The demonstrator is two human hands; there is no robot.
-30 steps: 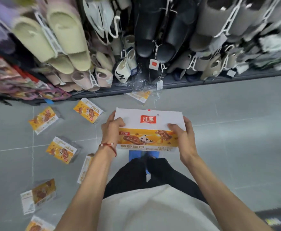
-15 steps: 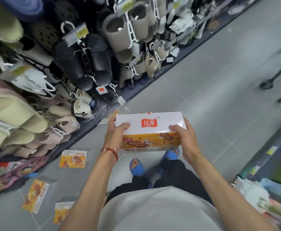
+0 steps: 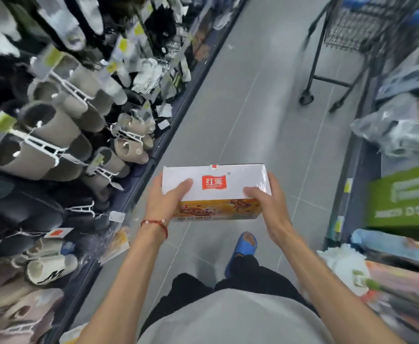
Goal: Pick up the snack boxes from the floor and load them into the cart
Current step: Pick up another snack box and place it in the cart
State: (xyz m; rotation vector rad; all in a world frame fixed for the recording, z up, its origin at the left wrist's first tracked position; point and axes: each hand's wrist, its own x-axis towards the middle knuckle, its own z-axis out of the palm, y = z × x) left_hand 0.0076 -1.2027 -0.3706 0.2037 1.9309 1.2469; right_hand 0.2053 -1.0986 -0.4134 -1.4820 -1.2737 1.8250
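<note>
Carry step: left hand & right hand clamp snack box ends, thumbs on top; next, reach cart upper right.

Held both bare forearms stretched forward, converging on the snack box. Gripped the snack box's left end with the left hand, thumb laid flat on its white top. Gripped its right end with the right hand, thumb likewise on top, fingers curled round the end. Wore a red cord bracelet on the left wrist, just behind the snack box.
</note>
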